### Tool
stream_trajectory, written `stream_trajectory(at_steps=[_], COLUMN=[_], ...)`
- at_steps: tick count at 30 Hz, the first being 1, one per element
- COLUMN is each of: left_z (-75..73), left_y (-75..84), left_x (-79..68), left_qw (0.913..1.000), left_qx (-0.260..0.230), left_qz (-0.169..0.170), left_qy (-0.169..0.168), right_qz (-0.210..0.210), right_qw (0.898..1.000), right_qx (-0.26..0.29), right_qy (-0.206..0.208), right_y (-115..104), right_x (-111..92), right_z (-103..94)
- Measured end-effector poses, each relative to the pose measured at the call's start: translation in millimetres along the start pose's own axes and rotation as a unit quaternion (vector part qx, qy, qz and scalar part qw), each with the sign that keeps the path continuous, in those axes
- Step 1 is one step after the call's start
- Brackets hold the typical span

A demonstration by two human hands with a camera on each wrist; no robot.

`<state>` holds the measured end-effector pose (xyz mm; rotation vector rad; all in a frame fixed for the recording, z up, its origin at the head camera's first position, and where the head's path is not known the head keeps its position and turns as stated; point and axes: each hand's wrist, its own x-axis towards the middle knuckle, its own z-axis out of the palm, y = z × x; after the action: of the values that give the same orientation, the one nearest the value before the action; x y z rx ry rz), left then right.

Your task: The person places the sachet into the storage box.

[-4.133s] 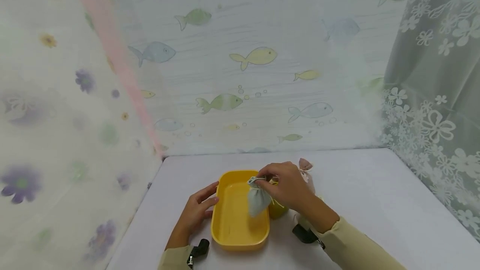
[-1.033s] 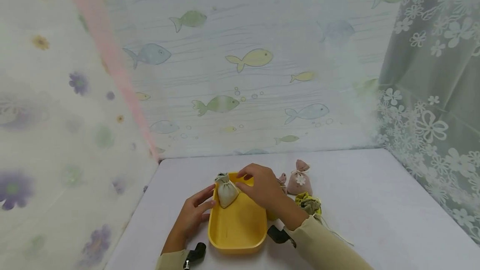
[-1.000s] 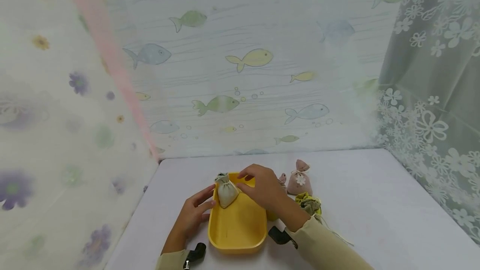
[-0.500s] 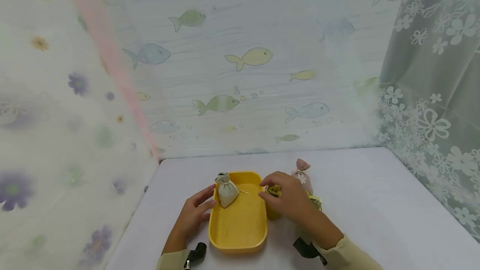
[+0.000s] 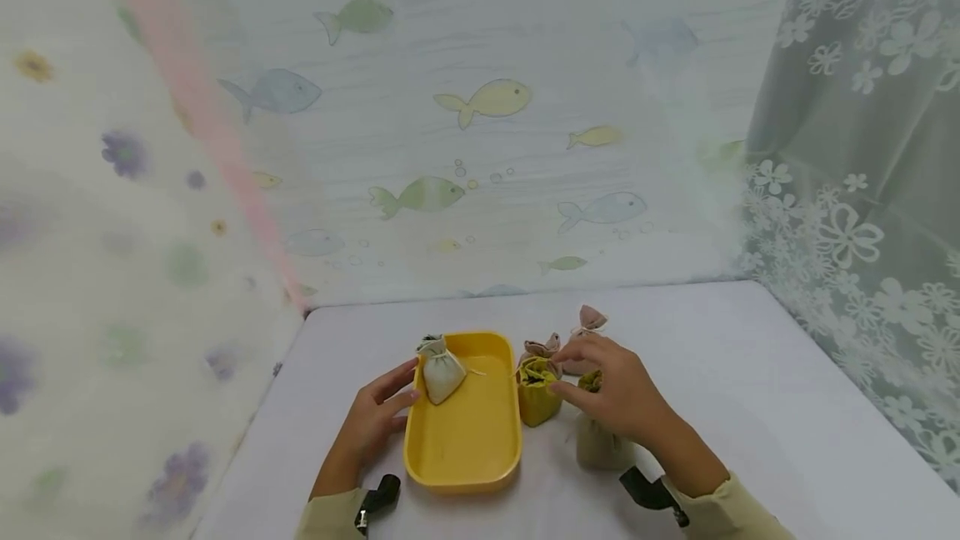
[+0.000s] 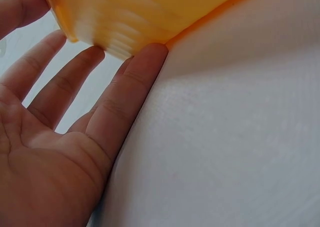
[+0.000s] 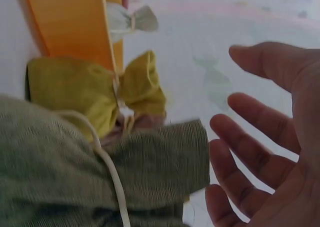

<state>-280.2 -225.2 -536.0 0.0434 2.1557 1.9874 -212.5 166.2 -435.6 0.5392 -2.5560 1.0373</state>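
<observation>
My left hand rests against the left side of a yellow tray; in the left wrist view its extended fingers touch the tray's outer wall. A small off-white drawstring pouch leans in the tray's back left corner. My right hand, thumb and fingers spread apart, hovers beside the gathered neck of a grey-green drawstring pouch. In the right wrist view a gap shows between those fingers and that pouch's cloth top. A yellow-green pouch stands close to the tray's right wall.
Behind the yellow-green pouch stands a dusty-pink pouch. A taller pink pouch is at the back, partly hidden by the right hand. All are on a white-covered table, with a fish-print curtain along its far edge.
The right hand pinched the off-white pouch over the tray earlier; it let go, and the pouch now sits in the tray. The hand has moved right to the grey-green pouch.
</observation>
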Motion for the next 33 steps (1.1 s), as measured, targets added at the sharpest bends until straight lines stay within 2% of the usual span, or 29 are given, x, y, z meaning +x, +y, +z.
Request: stream_trajectory(at_steps=[5,9,14,21,27,33], left_z=[-1.1,-4.4,-7.5,1.1,3.8,0.3], left_y=[0.4,1.0,3.6,10.1,10.4,7.9], left_x=[-2.4,-6.6,-12.1,-5.3,-3.0,-6.0], left_qw=[1.0000,0.9997,0.9992,0.9995,0.9998,0.9997], left_qx=[-0.003,-0.006,-0.010,-0.028,-0.015,-0.022], left_qz=[-0.009,-0.020,-0.025,-0.016,-0.005,-0.002], left_qy=[-0.001,0.016,0.030,0.002,-0.009,-0.005], right_qz=[0.005,-0.007,0.003,0.010,0.029,0.062], right_qw=[0.999,0.997,0.993,0.990,0.989,0.985], right_qx=[0.034,0.059,0.078,0.071,0.054,0.038], right_qy=[-0.021,-0.048,-0.089,-0.117,-0.132,-0.154], right_y=[13,29,45,61,61,56], right_x=[-2,-1,1,-3,-4,-5], right_z=[-12.6,-19.0,-29.4,-45.5,-46.6,-43.6])
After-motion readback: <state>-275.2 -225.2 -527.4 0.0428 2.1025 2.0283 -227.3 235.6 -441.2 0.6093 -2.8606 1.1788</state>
